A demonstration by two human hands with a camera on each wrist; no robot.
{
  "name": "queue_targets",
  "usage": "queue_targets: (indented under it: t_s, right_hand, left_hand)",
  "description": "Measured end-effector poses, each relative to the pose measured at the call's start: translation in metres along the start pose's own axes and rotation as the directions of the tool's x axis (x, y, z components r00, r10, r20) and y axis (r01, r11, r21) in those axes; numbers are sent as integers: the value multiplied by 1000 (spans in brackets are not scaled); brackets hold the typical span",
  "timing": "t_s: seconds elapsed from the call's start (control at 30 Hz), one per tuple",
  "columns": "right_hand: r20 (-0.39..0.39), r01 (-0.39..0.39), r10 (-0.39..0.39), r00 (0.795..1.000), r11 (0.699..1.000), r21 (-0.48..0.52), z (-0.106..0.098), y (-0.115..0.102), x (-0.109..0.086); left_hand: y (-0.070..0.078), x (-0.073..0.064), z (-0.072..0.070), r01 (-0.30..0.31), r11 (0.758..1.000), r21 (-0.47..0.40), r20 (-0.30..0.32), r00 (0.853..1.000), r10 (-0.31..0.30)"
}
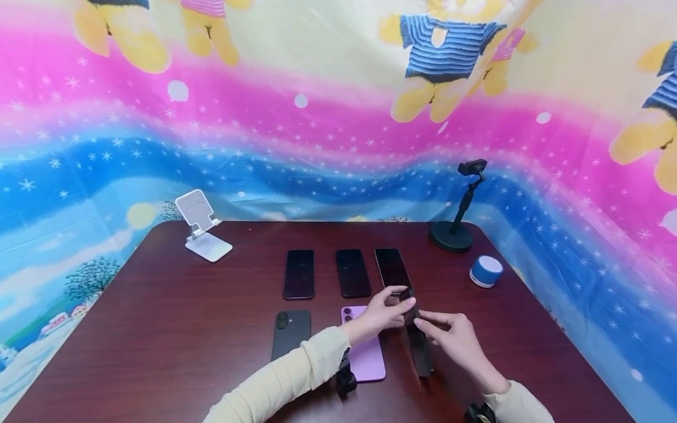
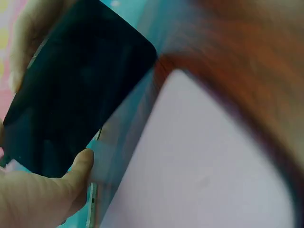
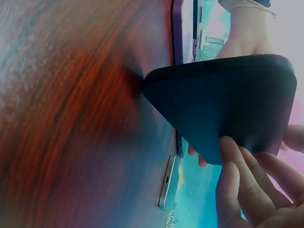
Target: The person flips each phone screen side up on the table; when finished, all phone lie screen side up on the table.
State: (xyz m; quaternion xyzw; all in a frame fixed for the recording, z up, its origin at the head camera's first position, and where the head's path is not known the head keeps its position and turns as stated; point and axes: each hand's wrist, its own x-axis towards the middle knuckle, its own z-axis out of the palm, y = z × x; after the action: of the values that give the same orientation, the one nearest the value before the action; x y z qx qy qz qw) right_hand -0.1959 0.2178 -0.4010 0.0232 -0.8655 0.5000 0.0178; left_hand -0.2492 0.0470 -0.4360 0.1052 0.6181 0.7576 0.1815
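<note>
In the head view both hands hold a black phone (image 1: 421,355), tilted up on its edge close over the table. My left hand (image 1: 382,314) grips its far end between thumb and fingers. On the other side my right hand (image 1: 457,338) pinches the phone's long edge. The left wrist view shows its dark screen (image 2: 80,90), with the left thumb at the border. Its plain dark back (image 3: 213,109) faces the right wrist camera, and the right fingers press against it. Beneath the left forearm lies a purple phone (image 1: 370,358), back up, partly hidden.
Three phones lie screen up in the back row: left (image 1: 299,274), middle (image 1: 353,273) and right (image 1: 392,267). A dark grey phone (image 1: 292,332) lies back up at front left. Farther out are a white folding stand (image 1: 208,244), a black stand (image 1: 451,237) and a blue speaker (image 1: 486,272).
</note>
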Motion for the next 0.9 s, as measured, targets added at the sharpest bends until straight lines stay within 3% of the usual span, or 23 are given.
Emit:
queue_targets:
  t_s: [0.1,0.23,0.6,0.9]
  right_hand:
    - [-14,-20,20,1000,999,50,-2,0,0]
    - [-27,-38,40,999,995,88,-3,2,-1]
    - [-60,-57,61,996,996,64,-14,10,3]
    - [-50,-81,83,995,996,46,-14,23,8]
  left_hand:
    - [-3,2,-2,57,990,-132,-49,997,-64]
    - [-8,1,-5,61,979,-193,-81,994,-78]
    - [-7,-4,-12,-14,987,-160,-121,993,-6]
    - [-6,-7,-11,-18,990,-139,-138,990,-1]
